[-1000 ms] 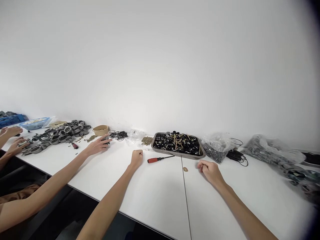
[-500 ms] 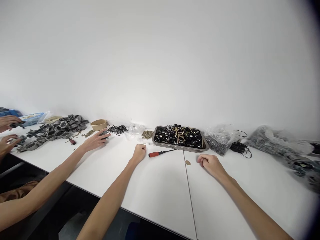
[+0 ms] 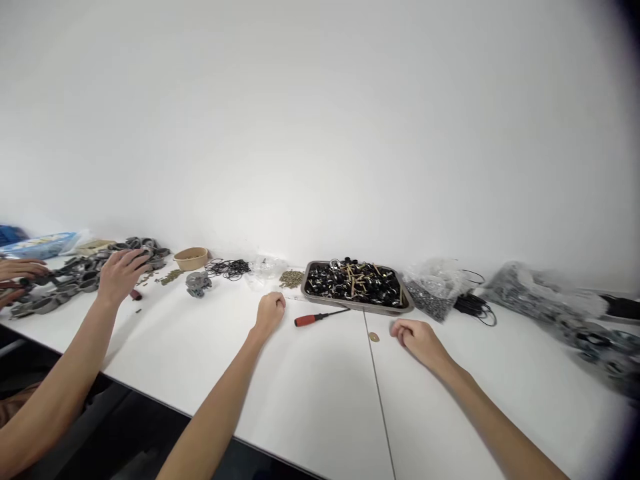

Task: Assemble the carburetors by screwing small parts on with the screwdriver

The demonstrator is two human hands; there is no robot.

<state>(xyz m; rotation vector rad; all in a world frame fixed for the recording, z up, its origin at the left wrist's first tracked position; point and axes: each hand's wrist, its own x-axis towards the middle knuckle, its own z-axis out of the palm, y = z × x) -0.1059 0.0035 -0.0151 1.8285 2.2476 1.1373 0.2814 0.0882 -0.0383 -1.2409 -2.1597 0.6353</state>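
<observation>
Left hand (image 3: 271, 311) fisted, just left of red-handled screwdriver (image 3: 306, 321); right hand (image 3: 419, 341) curled closed, just right of flat brass-coloured piece (image 3: 373, 337); parts tray (image 3: 357, 307) farther back; from here can't tell what's inside fists

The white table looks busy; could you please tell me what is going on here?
The camera wearer's left hand and right hand are curled at the table, with nothing visibly held. Between them lie a red-handled screwdriver and, nearer the right hand, a small tan disc. Beyond sits a tray of black parts. To the left, a co-worker's hand is apart from a gray part on the table.
</observation>
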